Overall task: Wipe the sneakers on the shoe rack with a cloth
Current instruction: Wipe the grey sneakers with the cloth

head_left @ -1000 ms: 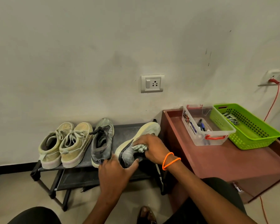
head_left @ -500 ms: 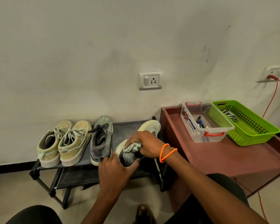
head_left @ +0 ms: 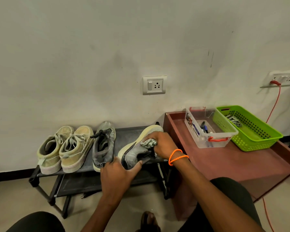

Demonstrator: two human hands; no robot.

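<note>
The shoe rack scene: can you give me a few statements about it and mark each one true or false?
1. The right hand presses a cloth against the grey sneaker. True.
2. The left hand is resting on the floor. False: it holds the heel end of the grey sneaker.
3. Two beige sneakers sit side by side at the left end of the shoe rack. True.
4. The green basket stands on the shoe rack. False: it stands on the reddish-brown table, beside a clear plastic box.
5. An orange bracelet is on the right wrist. True.
</note>
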